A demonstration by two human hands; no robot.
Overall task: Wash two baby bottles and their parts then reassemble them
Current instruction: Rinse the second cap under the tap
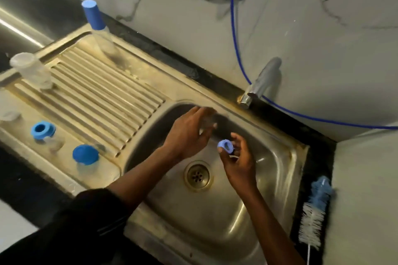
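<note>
**Step in hand:** washing or rinsing small parts over the sink basin (pixel 215 221). Judged mid-task, since the parts at the hands are not yet joined.

**Right hand** (pixel 237 163): palm turned up, wrist low above the drain (pixel 198 175). Thumb and curled fingers pinch a blue screw ring (pixel 225 146) at the fingertips, its opening facing the camera.

**Left hand** (pixel 189 133): back uppermost, fingers stretched toward the basin's far wall, just beside the right fingertips. A clear blurred part (pixel 207 123), possibly a teat, sits at its fingertips. Whether it is gripped or only touched cannot be told.

**Beyond the fingers:** tap (pixel 260 84), with no stream visible.

**Well apart from the left hand's knuckles, on the drainboard** (pixel 97 92):
- open clear bottle (pixel 30 71)
- second blue ring (pixel 42 129)
- blue dome cap (pixel 85 154)

**Past the right wrist:** bottle brush (pixel 314 211).

**Next move, as judged:** either the tap must be opened for a rinse, or the clear part pressed through the ring. Either one needs the ring held level and steady in a wet, slippery pinch.
</note>
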